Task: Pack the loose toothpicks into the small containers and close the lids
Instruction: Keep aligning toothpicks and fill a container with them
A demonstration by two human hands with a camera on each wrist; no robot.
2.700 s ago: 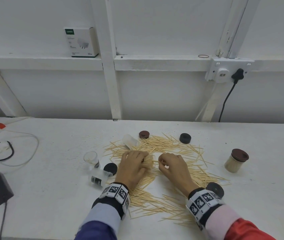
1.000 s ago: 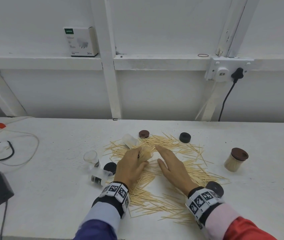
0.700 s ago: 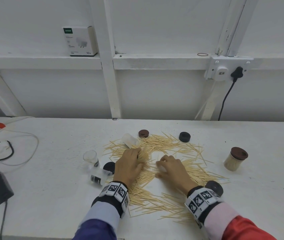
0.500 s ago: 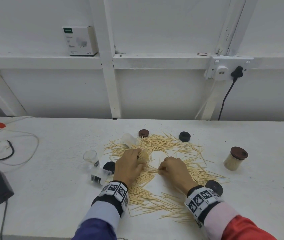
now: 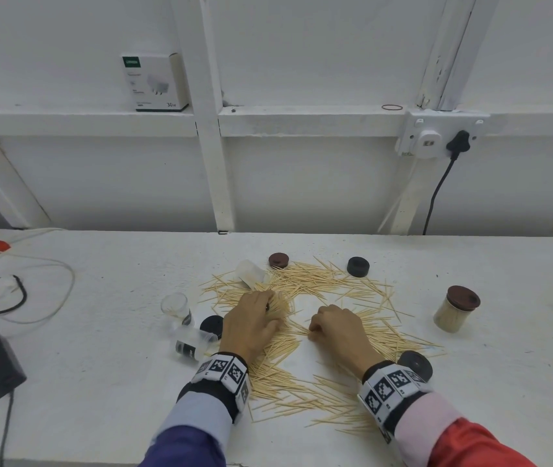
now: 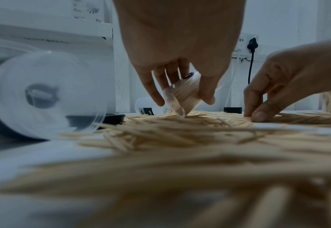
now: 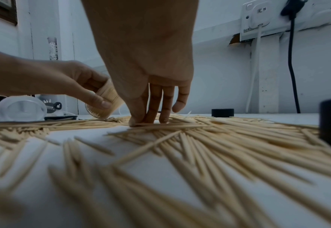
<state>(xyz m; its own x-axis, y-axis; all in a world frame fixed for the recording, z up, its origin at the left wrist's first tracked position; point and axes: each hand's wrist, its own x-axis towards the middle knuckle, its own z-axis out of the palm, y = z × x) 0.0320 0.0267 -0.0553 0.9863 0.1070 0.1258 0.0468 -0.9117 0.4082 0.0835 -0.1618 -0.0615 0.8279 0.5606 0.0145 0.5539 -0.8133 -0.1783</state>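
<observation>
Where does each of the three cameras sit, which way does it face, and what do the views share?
Head: worn high, facing forward and down at the table, loose toothpicks and wall; both forearms show.
Left wrist: low at the table, looking along the left hand, which grips a tilted clear container packed with toothpicks.
Right wrist: low, looking along the right hand, whose fingertips pinch toothpicks on the table.
Shared: each wrist view also shows the other hand; all three show the wall socket.

The person wears a blue left sleeve (image 5: 197,429) and a pink-and-red right sleeve (image 5: 450,436), each wrist wrapped by a black-and-white marker band (image 5: 223,367).
</observation>
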